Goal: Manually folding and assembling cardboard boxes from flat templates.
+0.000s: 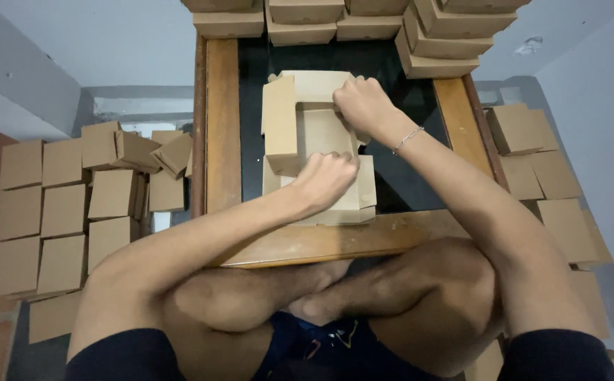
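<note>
A half-folded brown cardboard box (289,120) lies on the dark glass top of a low wooden-framed table (222,127). My left hand (324,180) presses on the box's near wall, fingers curled over its edge. At the far right corner of the box my right hand (363,102), with a thin bracelet on the wrist, grips the wall. The box's left flap stands upright. Flat flaps spread out under my left hand toward the table's front rail.
Finished brown boxes are stacked at the table's far end (441,35). Several closed boxes cover the floor on the left (46,212) and more lie on the right (546,169). My crossed bare legs (335,296) sit against the table's front edge.
</note>
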